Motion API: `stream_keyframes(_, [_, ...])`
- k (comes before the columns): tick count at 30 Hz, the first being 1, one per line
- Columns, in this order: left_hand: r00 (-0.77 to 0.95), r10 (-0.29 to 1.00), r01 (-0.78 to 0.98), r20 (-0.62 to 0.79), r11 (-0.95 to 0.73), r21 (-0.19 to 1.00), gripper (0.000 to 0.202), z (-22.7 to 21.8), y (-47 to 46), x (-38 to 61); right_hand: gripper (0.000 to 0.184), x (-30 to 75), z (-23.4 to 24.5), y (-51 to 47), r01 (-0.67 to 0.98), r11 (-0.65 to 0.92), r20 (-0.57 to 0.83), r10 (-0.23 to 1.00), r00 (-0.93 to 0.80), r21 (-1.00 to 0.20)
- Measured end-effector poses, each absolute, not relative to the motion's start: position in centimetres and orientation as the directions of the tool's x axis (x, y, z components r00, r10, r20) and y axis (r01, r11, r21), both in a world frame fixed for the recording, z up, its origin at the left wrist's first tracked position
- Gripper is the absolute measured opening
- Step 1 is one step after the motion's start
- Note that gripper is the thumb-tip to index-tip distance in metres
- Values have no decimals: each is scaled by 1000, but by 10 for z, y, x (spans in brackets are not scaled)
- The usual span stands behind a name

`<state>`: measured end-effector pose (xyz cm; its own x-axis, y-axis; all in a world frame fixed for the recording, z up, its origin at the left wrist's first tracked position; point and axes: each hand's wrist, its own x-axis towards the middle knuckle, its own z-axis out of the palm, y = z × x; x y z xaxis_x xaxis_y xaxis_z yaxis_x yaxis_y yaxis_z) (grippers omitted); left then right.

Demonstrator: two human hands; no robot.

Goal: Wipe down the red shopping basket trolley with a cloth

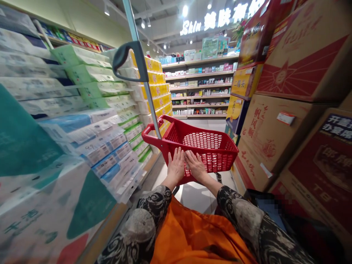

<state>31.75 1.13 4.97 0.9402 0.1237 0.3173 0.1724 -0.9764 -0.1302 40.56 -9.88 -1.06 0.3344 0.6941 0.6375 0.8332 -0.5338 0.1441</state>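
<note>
Left hand [176, 168] and right hand [195, 165] lie open, flat, gripping nothing, against a red shopping basket [211, 157].

The left hand [176, 167] and right hand [195, 165] hide the red basket rim [156, 134]; tissue packs [41, 88] blur at left.

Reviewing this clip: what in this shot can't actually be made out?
Labels on the far shelf goods: too small to read in the head view.
Base of the cart: hidden by the red basket.
Basket mesh under the left hand and right hand: hidden by the hands.
Dark object at lower right: partly pixelated, cut off by the bottom edge.
Illuminated sign: right end hidden by stacked cartons.
</note>
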Motion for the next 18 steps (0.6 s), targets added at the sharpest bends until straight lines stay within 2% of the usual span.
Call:
stream_keyframes(5, [936, 111, 160, 335, -980, -121, 62, 51, -8, 334, 48, 429, 20, -108, 746, -661, 705, 565, 428, 77])
stream_keyframes(13, [955, 77, 127, 285, -979, -162, 61, 49, -28, 342, 43, 425, -36, -144, 745, -660, 641, 614, 461, 96])
stream_keyframes(18, [970, 39, 76, 240, -986, -146, 59, 48, -51, 356, 45, 439, -22, -169, 707, -706, 711, 513, 481, 30])
